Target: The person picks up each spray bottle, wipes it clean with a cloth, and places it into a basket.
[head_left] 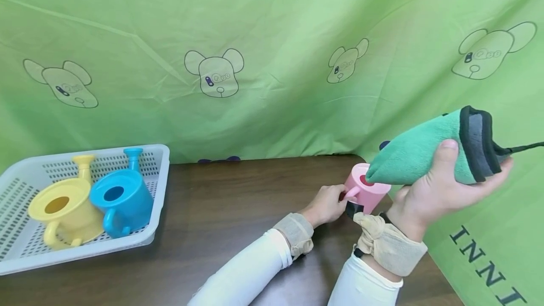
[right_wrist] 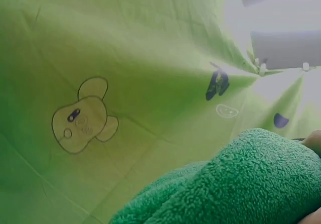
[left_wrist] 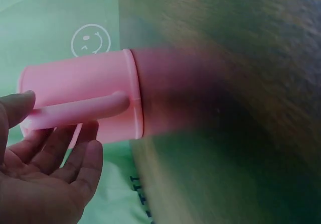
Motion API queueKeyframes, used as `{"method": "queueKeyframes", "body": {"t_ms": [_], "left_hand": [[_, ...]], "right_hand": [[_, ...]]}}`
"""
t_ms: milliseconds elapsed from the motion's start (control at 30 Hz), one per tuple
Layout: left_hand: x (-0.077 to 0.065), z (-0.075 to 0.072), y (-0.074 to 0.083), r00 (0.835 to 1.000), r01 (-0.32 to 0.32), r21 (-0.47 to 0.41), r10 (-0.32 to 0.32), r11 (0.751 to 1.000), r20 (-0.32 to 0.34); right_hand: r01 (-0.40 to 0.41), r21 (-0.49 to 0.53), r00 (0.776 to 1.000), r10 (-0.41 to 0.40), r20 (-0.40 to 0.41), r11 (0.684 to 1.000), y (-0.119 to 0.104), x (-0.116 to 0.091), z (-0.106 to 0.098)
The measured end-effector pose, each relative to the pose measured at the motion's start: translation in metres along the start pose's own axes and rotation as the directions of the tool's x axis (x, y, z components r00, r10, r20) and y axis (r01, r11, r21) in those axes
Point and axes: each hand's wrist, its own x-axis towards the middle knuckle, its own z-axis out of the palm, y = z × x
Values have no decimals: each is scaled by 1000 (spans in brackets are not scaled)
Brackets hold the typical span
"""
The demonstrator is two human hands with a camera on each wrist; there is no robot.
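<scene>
Left hand (head_left: pixel 325 206) pinches pink can (head_left: pixel 371 197); right hand (head_left: pixel 439 196) grips cloth (head_left: pixel 420 150), its long axis slanting down-left from grip toward can.

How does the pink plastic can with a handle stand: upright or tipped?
Upright: the pink plastic can has its opening facing up and its base meets the glossy brown tabletop.

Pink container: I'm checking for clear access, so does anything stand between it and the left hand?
Nothing visible does: the left hand grips the handle of the pink container. The green cloth in the right hand overlaps the container's top in the head view, away from that grip.
</scene>
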Motion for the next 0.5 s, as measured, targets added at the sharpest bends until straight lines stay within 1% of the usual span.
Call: {"method": "queueKeyframes", "body": {"t_ms": [33,100,167,267,367,433,500], "left_hand": [[0,0,0,1000,12,-19,-12,1000,9],[0,-2,1,999,32,-53,-31,998,21],[1,-3,2,999,36,-68,-35,997,17],[1,-7,2,1000,22,-50,-23,999,-17],[1,-11,1,998,17,-56,-20,998,-53],[1,-14,0,997,32,-117,-40,993,-68],[0,-17,-1,994,52,-196,-69,979,-79]], "right_hand": [[-22,18,1000,22,-8,1000,0,1,-1],[-45,19,999,46,-8,999,0,2,-2],[-60,1,998,60,-10,998,0,4,-4],[-82,-15,996,82,-19,997,1,7,-7],[-102,-23,995,101,-22,995,3,10,-9],[-104,-28,994,103,-24,994,4,10,-10],[-101,-34,995,100,-24,994,5,10,-10]]}}
